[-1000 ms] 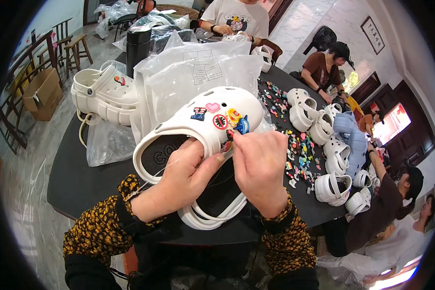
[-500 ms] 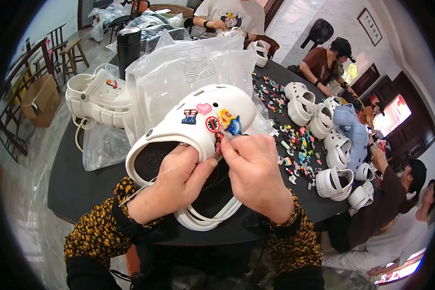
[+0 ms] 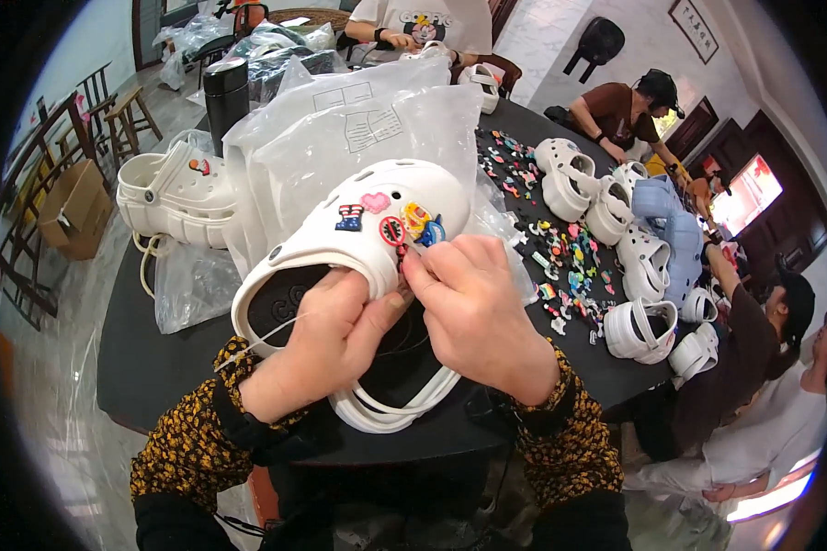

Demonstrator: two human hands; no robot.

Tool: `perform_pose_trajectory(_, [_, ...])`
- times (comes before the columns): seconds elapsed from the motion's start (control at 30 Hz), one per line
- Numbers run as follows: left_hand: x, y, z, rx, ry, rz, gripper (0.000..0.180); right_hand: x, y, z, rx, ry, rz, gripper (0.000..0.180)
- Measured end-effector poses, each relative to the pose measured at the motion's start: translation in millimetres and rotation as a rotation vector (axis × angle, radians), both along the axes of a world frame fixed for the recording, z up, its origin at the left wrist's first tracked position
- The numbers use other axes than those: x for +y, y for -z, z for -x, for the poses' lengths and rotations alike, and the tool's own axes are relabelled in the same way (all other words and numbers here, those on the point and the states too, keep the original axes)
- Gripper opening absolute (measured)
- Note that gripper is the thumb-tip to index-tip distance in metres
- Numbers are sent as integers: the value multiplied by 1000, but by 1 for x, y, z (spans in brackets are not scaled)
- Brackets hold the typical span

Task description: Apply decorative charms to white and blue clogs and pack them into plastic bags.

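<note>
A white clog with a black insole is held tilted above the table in front of me. Charms sit on its upper: a boot charm, a pink heart charm, a round red charm, a yellow charm and a blue charm. My left hand is closed on the clog's opening edge, fingers inside and thumb outside. My right hand pinches at a small dark red charm on the clog's side, mostly hidden by the fingers. A clear thread trails from the left hand.
Another white clog stands left beside clear plastic bags and a black flask. Loose charms lie scattered to the right, bordered by white clogs and lavender clogs. Several people sit around the black table.
The clog and both hands appear slightly further left, as does much of the scene. My right fingers still press at the small charm, which is now more covered.
</note>
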State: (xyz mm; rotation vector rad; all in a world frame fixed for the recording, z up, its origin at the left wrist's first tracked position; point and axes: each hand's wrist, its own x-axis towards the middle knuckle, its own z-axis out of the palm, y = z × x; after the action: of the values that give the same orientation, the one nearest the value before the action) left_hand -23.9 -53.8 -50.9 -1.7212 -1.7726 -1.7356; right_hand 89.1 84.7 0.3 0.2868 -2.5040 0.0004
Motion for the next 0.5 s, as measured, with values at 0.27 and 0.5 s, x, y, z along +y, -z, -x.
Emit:
perform_pose_trajectory(0.27, [1,0,9,-208,-38,135,21,13,-4,-16,11,44,252,31])
perform_pose_trajectory(0.5, [5,1,14,-177,-120,138,21,16,-11,-34,18,186,274,26])
